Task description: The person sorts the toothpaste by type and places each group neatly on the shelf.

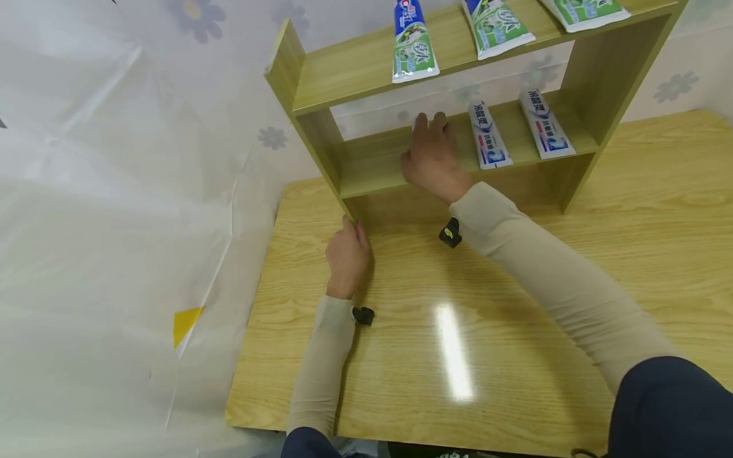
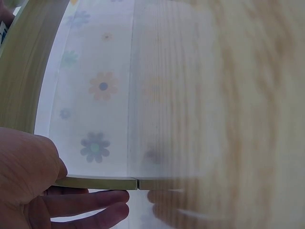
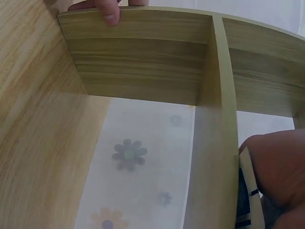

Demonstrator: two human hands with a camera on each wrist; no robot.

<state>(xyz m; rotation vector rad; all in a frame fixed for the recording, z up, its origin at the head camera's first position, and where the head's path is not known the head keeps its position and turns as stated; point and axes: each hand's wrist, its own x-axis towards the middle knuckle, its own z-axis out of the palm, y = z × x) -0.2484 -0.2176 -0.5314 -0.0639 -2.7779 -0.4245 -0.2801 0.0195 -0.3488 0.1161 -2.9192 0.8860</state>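
Note:
A wooden shelf unit (image 1: 372,162) stands on the table against the wall. At its lower left corner my left hand (image 1: 348,254) grips the side panel (image 2: 102,183), thumb on the inner face and fingers outside. Over the middle shelf, my right hand (image 1: 433,156) holds a toothpaste tube (image 3: 244,200) with white and blue on it. Mostly the hand hides this tube; its end shows by the shelf's front edge in the right wrist view. To the right on the same shelf lie two white-and-blue toothpaste tubes, a nearer one (image 1: 489,137) and a farther one (image 1: 546,124).
On the upper shelf lie green-and-blue toothpaste tubes: a left one (image 1: 415,44), a middle one (image 1: 497,28) and a right one (image 1: 590,9). The wooden table (image 1: 412,356) extends in front. A wall with pale plastic sheeting (image 1: 114,254) borders the left side.

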